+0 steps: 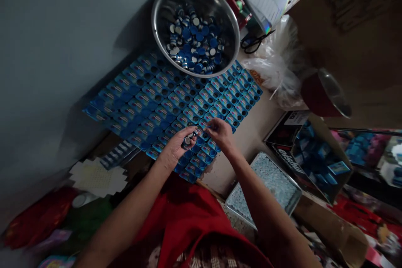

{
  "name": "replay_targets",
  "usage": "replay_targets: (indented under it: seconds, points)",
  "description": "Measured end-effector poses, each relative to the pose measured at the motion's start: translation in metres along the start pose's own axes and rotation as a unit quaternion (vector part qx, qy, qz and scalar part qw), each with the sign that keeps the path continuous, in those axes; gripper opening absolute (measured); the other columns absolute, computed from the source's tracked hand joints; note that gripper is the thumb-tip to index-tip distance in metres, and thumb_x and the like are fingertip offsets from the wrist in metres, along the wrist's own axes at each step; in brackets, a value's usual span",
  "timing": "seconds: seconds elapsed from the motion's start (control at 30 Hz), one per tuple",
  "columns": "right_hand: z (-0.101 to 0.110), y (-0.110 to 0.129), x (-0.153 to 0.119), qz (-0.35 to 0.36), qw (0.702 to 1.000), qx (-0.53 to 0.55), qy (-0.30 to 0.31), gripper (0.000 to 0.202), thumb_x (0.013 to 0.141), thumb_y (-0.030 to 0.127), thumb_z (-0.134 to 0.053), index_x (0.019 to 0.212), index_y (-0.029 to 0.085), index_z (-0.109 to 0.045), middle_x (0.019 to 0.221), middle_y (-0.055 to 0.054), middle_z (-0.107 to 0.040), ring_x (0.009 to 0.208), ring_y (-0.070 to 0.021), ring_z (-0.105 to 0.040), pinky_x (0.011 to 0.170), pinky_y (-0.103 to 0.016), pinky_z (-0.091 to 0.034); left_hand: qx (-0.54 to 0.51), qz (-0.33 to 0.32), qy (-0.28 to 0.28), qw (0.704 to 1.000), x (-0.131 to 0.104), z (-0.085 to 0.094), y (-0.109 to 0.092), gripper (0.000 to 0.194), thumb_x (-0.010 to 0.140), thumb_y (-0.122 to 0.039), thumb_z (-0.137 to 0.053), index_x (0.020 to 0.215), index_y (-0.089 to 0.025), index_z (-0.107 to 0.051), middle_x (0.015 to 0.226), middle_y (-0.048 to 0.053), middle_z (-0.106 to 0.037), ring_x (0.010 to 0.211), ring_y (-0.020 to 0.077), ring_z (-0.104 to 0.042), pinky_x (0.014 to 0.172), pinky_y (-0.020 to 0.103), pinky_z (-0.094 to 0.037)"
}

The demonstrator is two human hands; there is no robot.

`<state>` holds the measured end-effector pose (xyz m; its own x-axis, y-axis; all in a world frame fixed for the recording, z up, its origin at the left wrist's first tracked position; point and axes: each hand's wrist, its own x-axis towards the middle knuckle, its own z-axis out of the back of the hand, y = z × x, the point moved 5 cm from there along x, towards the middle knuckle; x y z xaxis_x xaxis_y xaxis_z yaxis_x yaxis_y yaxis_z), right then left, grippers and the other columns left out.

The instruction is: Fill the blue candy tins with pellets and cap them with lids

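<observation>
My left hand (176, 141) is closed around several small round caps (186, 142), silvery and dark, held at the fingers. Close beside it, my right hand (222, 133) has its fingers pinched together. A bit of blue shows at those fingertips, too small to make out. Both hands are over rows of small blue printed packs (169, 104) laid side by side on the table. Many of the packs show a dark round spot at one end. At the far side stands a steel bowl (154, 29) holding many blue and silver caps (197, 35).
Scissors (253, 44) and clear plastic bags (279, 67) lie right of the bowl. A red bowl (317, 96) is farther right. Below are a metal tray (230, 205) of pale blue bits and a black carton (289, 150) of blue packs. A wall (63, 29) bounds the left.
</observation>
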<state>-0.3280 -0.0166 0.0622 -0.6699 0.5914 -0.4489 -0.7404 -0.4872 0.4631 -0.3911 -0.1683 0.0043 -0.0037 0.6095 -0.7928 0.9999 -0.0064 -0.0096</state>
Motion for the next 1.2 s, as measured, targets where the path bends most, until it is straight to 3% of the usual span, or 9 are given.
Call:
replay_targets:
  seconds: [0.1,0.23,0.3,0.43,0.63,0.73,0.87,1.0,1.2]
  points:
    - [-0.012,0.009,-0.023,0.078,0.978,0.19,0.034,0.035,0.077,0.044,-0.077,0.105,0.023,-0.075,0.094,-0.004,-0.071,0.078,-0.0177,-0.063,0.073,-0.027,-0.049,0.036,-0.026,-0.009,0.999,0.003,0.005,0.003,0.011,0.08,-0.013,-0.076,0.09,-0.013,-0.074,0.078,0.004,-0.07,0.053,0.0078,-0.062,0.043,0.015,-0.048]
    - [-0.027,-0.007,-0.031,0.009,0.926,0.366,0.091,0.036,0.071,0.048,-0.082,0.093,0.02,-0.076,0.081,-0.003,-0.072,0.072,-0.0184,-0.066,0.068,-0.028,-0.051,0.12,-0.033,0.011,0.992,0.002,0.003,0.012,0.021,0.078,-0.018,-0.08,0.098,-0.014,-0.076,0.081,0.004,-0.07,0.055,0.0073,-0.062,0.042,0.014,-0.045]
    - [-0.031,-0.014,-0.031,-0.013,0.914,0.386,0.125,0.037,0.066,0.047,-0.084,0.089,0.019,-0.076,0.079,-0.003,-0.072,0.071,-0.0188,-0.066,0.066,-0.028,-0.051,0.153,-0.028,0.033,0.987,0.0,-0.001,0.018,0.025,0.077,-0.021,-0.081,0.1,-0.013,-0.077,0.082,0.005,-0.07,0.057,0.0069,-0.061,0.043,0.013,-0.043]
    - [-0.024,-0.021,-0.03,-0.029,0.935,0.338,0.104,0.036,0.056,0.04,-0.089,0.082,0.018,-0.076,0.072,-0.002,-0.07,0.063,-0.016,-0.062,0.057,-0.025,-0.045,0.186,-0.051,0.045,0.98,0.0,-0.006,0.023,0.031,0.078,-0.025,-0.082,0.106,-0.014,-0.077,0.097,0.009,-0.073,0.059,0.0053,-0.059,0.044,0.012,-0.04]
    - [-0.024,-0.041,-0.042,-0.124,0.878,0.448,0.114,0.04,0.063,0.038,-0.082,0.096,0.017,-0.077,0.069,0.0,-0.07,0.06,-0.0151,-0.06,0.061,-0.027,-0.048,0.179,-0.028,0.028,0.983,-0.002,0.005,0.021,0.033,0.078,-0.022,-0.081,0.109,-0.014,-0.076,0.09,0.009,-0.074,0.06,0.0068,-0.062,0.047,0.011,-0.044]
    - [-0.021,-0.055,-0.042,-0.118,0.925,0.36,0.02,0.027,0.069,0.036,-0.074,0.089,0.017,-0.077,0.068,-0.001,-0.069,0.061,-0.0158,-0.06,0.061,-0.027,-0.046,0.157,-0.016,0.015,0.987,-0.009,0.007,0.014,0.03,0.08,-0.023,-0.079,0.108,-0.014,-0.075,0.096,0.011,-0.075,0.065,0.01,-0.067,0.049,0.012,-0.048]
    - [-0.025,-0.042,-0.03,-0.025,0.993,0.092,-0.064,0.016,0.078,0.025,-0.064,0.087,0.02,-0.076,0.088,-0.005,-0.073,0.081,-0.0195,-0.065,0.076,-0.029,-0.048,0.066,-0.013,0.026,0.997,-0.015,0.003,0.005,0.027,0.088,-0.026,-0.068,0.112,-0.013,-0.073,0.101,0.013,-0.075,0.082,0.0194,-0.073,0.069,0.028,-0.062]
    - [-0.033,-0.026,-0.01,-0.028,0.992,-0.118,-0.028,0.011,0.081,0.021,-0.063,0.086,0.022,-0.072,0.092,-0.005,-0.073,0.085,-0.0195,-0.064,0.074,-0.028,-0.042,-0.013,-0.012,0.04,0.999,-0.012,0.011,-0.003,0.028,0.091,-0.023,-0.057,0.112,-0.011,-0.071,0.1,0.015,-0.076,0.087,0.0243,-0.074,0.073,0.036,-0.064]
    - [-0.025,-0.027,0.005,-0.082,0.982,-0.167,0.027,0.022,0.076,0.037,-0.075,0.094,0.026,-0.067,0.082,0.001,-0.071,0.073,-0.0183,-0.06,0.06,-0.026,-0.032,-0.034,-0.021,0.039,0.998,-0.018,0.024,-0.01,0.032,0.089,-0.018,-0.057,0.116,-0.009,-0.071,0.103,0.017,-0.075,0.088,0.0249,-0.074,0.07,0.033,-0.063]
